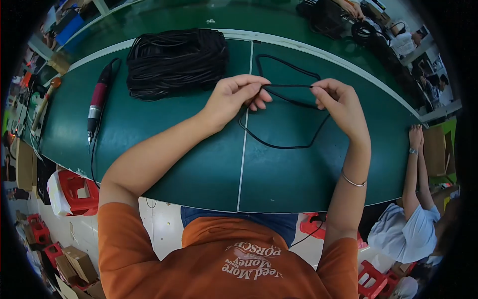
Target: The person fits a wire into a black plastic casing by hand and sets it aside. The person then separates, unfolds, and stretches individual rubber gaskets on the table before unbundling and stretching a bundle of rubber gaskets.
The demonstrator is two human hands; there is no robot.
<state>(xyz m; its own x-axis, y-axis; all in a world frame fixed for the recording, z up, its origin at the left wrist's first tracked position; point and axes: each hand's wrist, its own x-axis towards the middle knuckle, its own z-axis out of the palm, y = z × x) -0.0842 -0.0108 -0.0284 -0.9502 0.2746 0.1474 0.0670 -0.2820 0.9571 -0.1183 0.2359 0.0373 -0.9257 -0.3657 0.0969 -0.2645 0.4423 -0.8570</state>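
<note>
A thin black cable [286, 147] hangs in loops between my two hands above the green table. My left hand [241, 94] pinches the cable between thumb and fingers, left of the loops. On the other side, my right hand [338, 102] grips it between thumb and forefinger, and a short stretch runs nearly straight from hand to hand. One loop reaches toward the far table edge, another droops toward me. A large bundle of black cables [177, 62] lies beyond my left forearm.
A red and silver electric screwdriver [97, 99] with a cord lies on the left of the green table [199, 169]. Another person's hands [416, 137] rest at the right end. Red stools [77, 192] stand below, and more people sit at the far right.
</note>
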